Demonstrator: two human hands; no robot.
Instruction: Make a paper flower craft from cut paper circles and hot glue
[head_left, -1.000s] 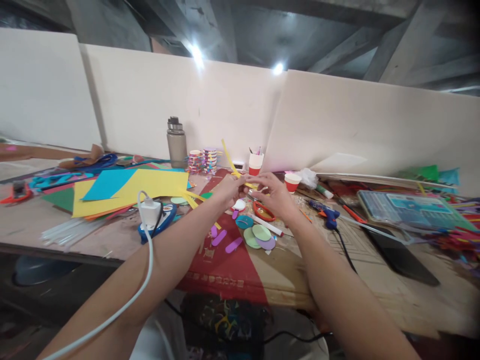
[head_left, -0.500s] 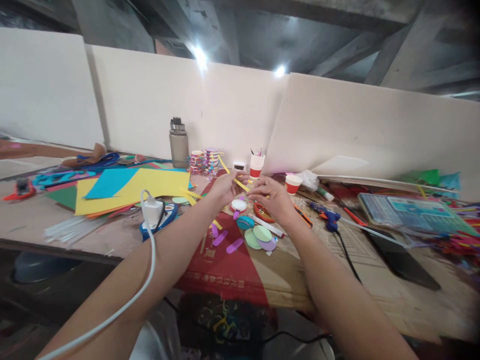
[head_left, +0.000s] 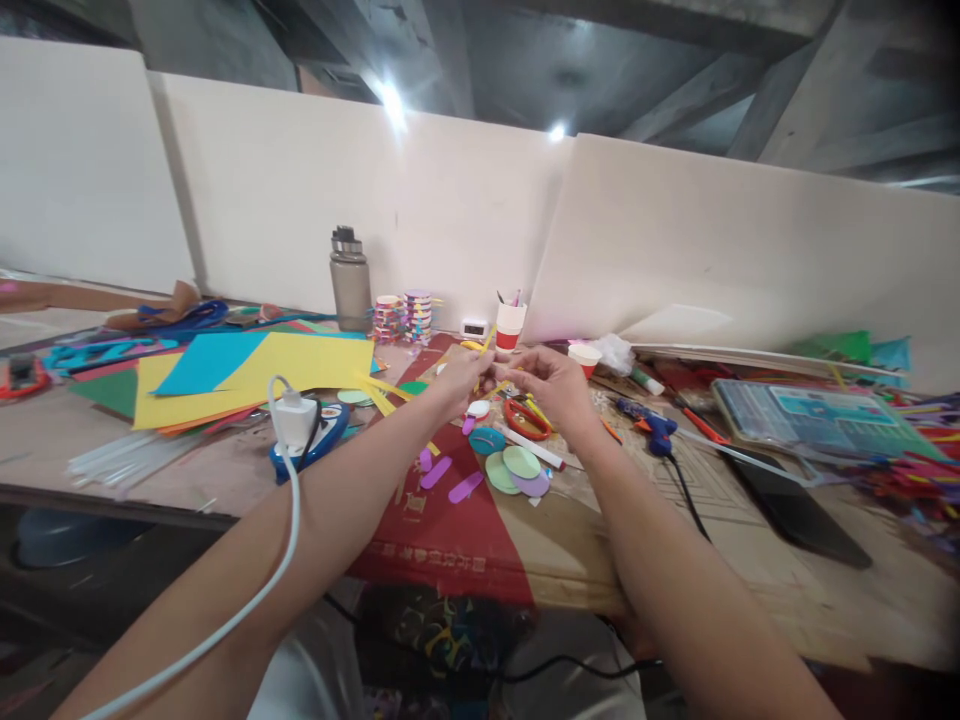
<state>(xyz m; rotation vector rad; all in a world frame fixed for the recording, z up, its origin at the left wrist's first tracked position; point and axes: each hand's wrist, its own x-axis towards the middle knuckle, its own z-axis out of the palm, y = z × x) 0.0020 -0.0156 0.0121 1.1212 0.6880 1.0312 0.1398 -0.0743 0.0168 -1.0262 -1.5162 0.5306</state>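
Note:
My left hand (head_left: pixel 466 378) pinches a thin yellow strip (head_left: pixel 487 342), whose end sticks up above the fingertips. My right hand (head_left: pixel 551 382) meets it at the fingertips, thumb and fingers closed around the strip's lower part, which is partly hidden. Under the hands lie a small white disc with a purple tab (head_left: pixel 477 410), a teal round piece (head_left: pixel 487 440) and a red ring-shaped object (head_left: pixel 526 420). Nearer to me are pale green discs (head_left: pixel 521 461) and purple strips (head_left: pixel 465 488).
Yellow and blue sheets (head_left: pixel 315 362) and a white plug (head_left: pixel 296 418) with its cable lie left. A bottle (head_left: pixel 350 280), disc stacks (head_left: pixel 418 316) and paper cups (head_left: pixel 511 327) stand behind. At right are a blue glue gun (head_left: pixel 660 434), a black phone-like slab (head_left: pixel 799 510) and a plastic case (head_left: pixel 817 418).
My hands have come together at the fingertips. The yellow strip, earlier stretched slantwise between them, now shows mostly as a short upright end. The view has shifted slightly.

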